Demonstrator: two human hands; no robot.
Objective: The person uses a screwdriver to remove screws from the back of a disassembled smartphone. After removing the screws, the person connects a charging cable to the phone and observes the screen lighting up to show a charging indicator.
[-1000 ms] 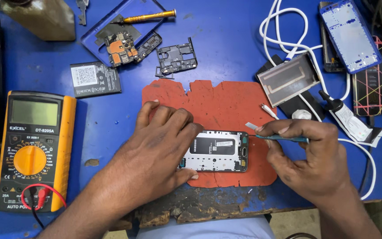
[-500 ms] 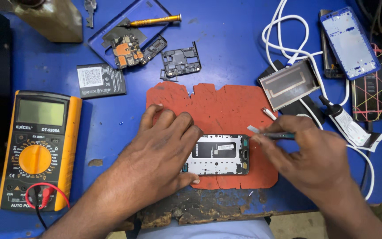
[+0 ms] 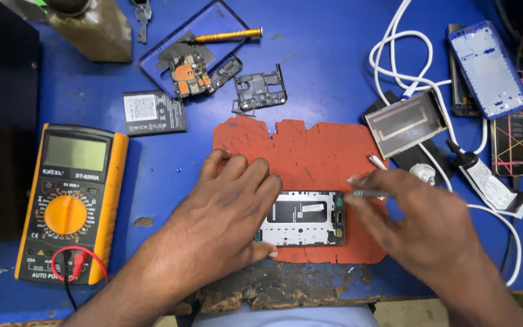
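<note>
Fingers (image 3: 237,175) of the left hand (image 3: 225,218) lie flat and spread, pressing down on the left end of the opened phone frame (image 3: 305,218), which I see lying lengthwise on the red work mat (image 3: 310,151) near the table's front edge. Opposite, the right hand (image 3: 425,230) pinches a thin metal tool (image 3: 367,194) between thumb and forefinger, its tip just beside the frame's right end; I cannot tell whether the tip touches it. Beyond the mat, a small black circuit shield (image 3: 260,91) rests on the blue table (image 3: 334,54), and farther back a blue phone cover (image 3: 210,42) holds loose boards and an orange-handled screwdriver (image 3: 228,35). Left of the shield lies a black battery (image 3: 154,113), and well to the left a yellow multimeter (image 3: 71,203) with red and black leads plugged in. On the right I note a grey rectangular panel (image 3: 404,123), a looping white cable (image 3: 394,66), a white phone frame (image 3: 488,68) with a blue rim, and a small glue tube (image 3: 482,175). Along the front edge the table's blue paint is worn away to dark, rough wood (image 3: 273,293).
</note>
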